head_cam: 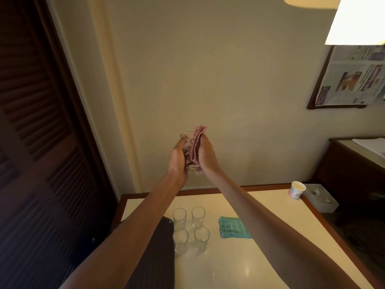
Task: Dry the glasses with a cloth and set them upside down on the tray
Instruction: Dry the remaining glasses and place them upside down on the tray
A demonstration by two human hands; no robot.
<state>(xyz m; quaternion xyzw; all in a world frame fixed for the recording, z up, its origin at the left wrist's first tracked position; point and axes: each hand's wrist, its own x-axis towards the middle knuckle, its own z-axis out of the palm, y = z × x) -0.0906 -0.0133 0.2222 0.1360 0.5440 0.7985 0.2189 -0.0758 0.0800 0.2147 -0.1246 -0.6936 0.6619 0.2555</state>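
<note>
Being held up above the table (239, 263), one glass (188, 142) is gripped round its side by the left hand (178, 159), while a folded pink cloth (195, 144) is clasped against it by the right hand (206, 155). Four other glasses (198, 215) are seen upright on the table just beside the dark tray (165, 247), with a teal cloth (233, 228) laid near them. Print on the framed newspaper (352, 78) is too small to be read.

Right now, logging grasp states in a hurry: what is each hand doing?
Left hand: closed around the glass.
Right hand: closed on the pink cloth, pressing it against the glass.
</note>
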